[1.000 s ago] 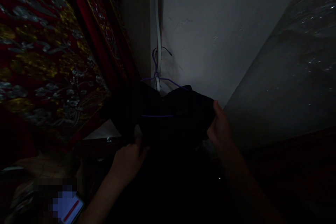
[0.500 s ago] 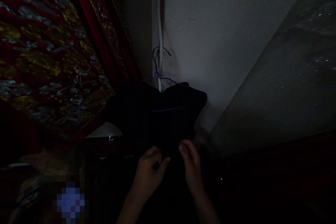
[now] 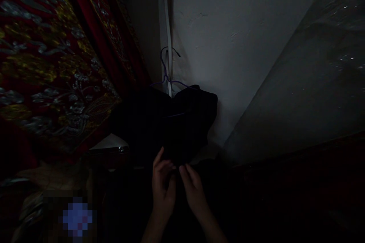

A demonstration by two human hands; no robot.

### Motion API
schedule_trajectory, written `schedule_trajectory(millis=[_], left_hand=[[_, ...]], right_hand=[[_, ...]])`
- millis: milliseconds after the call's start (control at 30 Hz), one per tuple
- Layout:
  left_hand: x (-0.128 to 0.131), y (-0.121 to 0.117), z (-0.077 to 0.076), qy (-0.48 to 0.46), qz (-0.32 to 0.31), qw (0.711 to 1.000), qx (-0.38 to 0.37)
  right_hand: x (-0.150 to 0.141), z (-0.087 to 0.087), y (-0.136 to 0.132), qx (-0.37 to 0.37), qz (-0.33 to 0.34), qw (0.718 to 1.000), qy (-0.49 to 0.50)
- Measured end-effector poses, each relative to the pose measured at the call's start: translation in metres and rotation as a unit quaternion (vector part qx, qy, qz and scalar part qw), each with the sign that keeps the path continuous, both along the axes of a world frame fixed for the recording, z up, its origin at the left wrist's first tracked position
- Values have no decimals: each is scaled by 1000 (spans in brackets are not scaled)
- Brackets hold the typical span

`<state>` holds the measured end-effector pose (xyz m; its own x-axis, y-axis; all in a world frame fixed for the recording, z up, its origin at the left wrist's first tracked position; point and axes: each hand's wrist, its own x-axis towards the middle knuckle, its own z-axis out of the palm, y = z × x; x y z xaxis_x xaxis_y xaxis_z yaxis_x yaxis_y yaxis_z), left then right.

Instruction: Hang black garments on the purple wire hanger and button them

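Note:
A black garment (image 3: 182, 121) with short sleeves hangs on a thin purple hanger (image 3: 168, 79) against the wall. Both my hands are close together at its lower front. My left hand (image 3: 163, 184) has the index finger raised, while its other fingers curl toward the thumb and appear to pinch the dark cloth. Just to the right, my right hand (image 3: 193, 188) has its fingertips pressed together on the cloth, almost meeting the left. Darkness hides the exact spot between the fingertips.
A red cloth (image 3: 57, 64) with gold and silver decoration hangs at the left. A white cable or pipe (image 3: 169, 19) runs down the wall (image 3: 228, 38) behind the hanger. Shiny clear sheeting (image 3: 327, 68) covers the right side. A blurred blue patch (image 3: 77, 216) lies lower left.
My right hand has moved left and slightly down, closer to my left hand. The left index finger has lifted upward. The view has shifted slightly, with the garment still hanging.

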<state>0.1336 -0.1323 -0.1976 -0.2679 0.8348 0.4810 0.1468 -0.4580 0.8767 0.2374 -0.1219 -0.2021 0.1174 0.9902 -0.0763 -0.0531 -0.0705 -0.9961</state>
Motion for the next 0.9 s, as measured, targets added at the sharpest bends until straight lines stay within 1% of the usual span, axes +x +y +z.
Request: schedule_trajectory(millis=[67, 133, 167, 233, 333, 433, 533, 600, 667, 733, 767, 833, 900], left_hand=[[6, 0, -13, -73, 33, 997, -7], [8, 1, -22, -106, 57, 992, -22], [7, 1, -25, -99, 59, 993, -33], [2, 0, -27, -44, 48, 997, -49], [-8, -1, -23, 45, 28, 998, -33], [-13, -2, -19, 82, 14, 996, -1], [-14, -4, -20, 96, -27, 995, -4], [-15, -5, -23, 81, -43, 995, -26], [-18, -5, -27, 50, -42, 996, -58], [-21, -4, -30, 0, -52, 995, -88], [-23, -3, -30, -29, -67, 992, -98], [-27, -2, -27, -81, -104, 985, -110], [-29, -3, -18, -95, -128, 980, -120]], right_hand=[[0, 2, -1, 26, 31, 999, -18], [0, 5, -2, 52, 63, 996, -39], [1, 7, -2, 61, 77, 994, -50], [3, 11, -1, 77, 99, 990, -73], [9, 15, 1, 85, 123, 984, -101], [16, 18, 3, 77, 146, 978, -127], [20, 19, 3, 74, 159, 974, -140], [20, 19, 2, 77, 160, 975, -135], [18, 19, 0, 79, 154, 976, -129], [16, 20, -1, 75, 160, 977, -116], [15, 21, -2, 71, 167, 978, -107], [14, 25, -4, 68, 182, 976, -96], [14, 31, -6, 71, 180, 976, -103]])
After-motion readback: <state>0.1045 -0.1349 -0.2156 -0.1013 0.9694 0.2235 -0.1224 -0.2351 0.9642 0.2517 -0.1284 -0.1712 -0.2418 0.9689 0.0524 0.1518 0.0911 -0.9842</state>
